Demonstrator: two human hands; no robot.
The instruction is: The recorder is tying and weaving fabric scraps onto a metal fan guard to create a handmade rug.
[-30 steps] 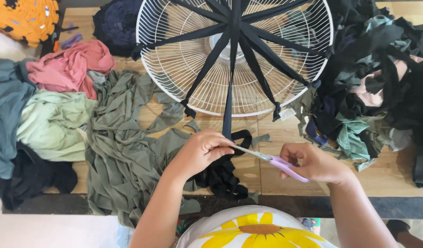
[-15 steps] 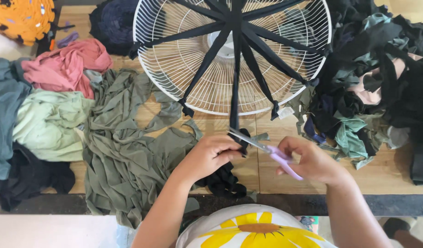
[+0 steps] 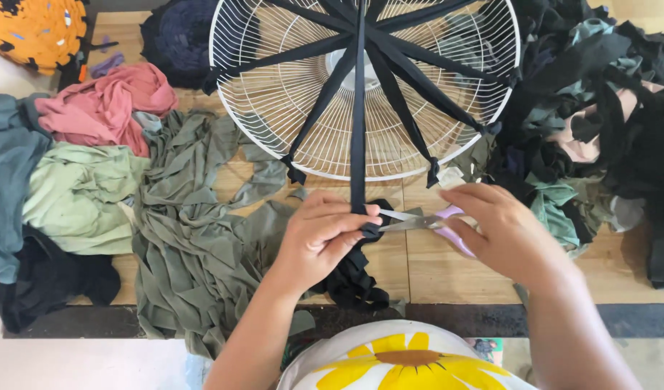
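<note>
The black fabric strip (image 3: pixel 358 137) runs taut down from the white fan grille (image 3: pixel 289 108) to the wooden counter (image 3: pixel 426 260), where I see my left hand (image 3: pixel 319 242) pinched shut on it. My right hand (image 3: pixel 509 231) is clamped on purple-handled scissors (image 3: pixel 426 220), blades at the strip; green cloth (image 3: pixel 195 238) and dark scraps (image 3: pixel 599 108) flank them.

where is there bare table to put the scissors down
Bare wood shows right of the black strip, between the right hand and the table edge. Crowded elsewhere: green cloth left, dark scraps right, fan guard behind.
</note>
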